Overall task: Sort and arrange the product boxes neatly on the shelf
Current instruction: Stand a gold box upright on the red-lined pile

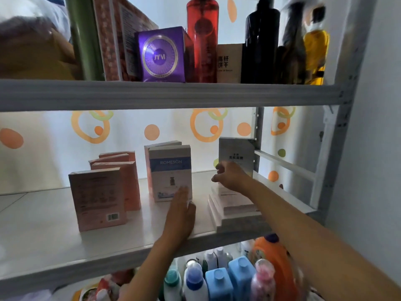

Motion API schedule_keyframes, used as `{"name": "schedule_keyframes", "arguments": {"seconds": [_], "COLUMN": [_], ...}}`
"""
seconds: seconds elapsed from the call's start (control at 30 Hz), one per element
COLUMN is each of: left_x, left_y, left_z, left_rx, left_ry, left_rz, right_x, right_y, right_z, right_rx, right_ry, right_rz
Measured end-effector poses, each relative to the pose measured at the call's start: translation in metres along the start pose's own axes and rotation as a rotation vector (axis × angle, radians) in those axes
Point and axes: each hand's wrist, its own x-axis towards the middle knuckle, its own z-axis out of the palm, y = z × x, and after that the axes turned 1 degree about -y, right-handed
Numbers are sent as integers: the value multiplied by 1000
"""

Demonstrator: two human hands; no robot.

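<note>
ROMESON box upright on shelf, left hand flat against it; right hand grip on grey box

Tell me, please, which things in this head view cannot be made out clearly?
- Flat stack of boxes: the right hand and forearm cover its top.
- Pink boxes: the rear ones are hidden by the front one; the print is too small to read.
- Object at top left: blurred and cut off by the edge.
- Left hand: its fingertips blur against the ROMESON box.

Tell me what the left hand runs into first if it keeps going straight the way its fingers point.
Most likely the ROMESON box: the left hand lies flat on the middle shelf, fingertips already at the box's lower front corner, seemingly touching it.
</note>
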Motion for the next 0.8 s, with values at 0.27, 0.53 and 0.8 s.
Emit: {"name": "schedule_keyframes", "arguments": {"seconds": [0.27, 0.53, 0.8], "left_x": [7, 71, 139], "left_y": [70, 69, 74], "left_z": [27, 42, 72], "left_rx": [-198, -272, -318], "left_ry": [-80, -208, -273], "left_rz": [86, 16, -140], "right_x": [-19, 26, 78], "right_y": [63, 108, 159], "right_z": [-34, -82, -68], "right_rx": [43, 415, 635], "right_ry": [118, 131, -56], "right_rz": [111, 315, 297]}}
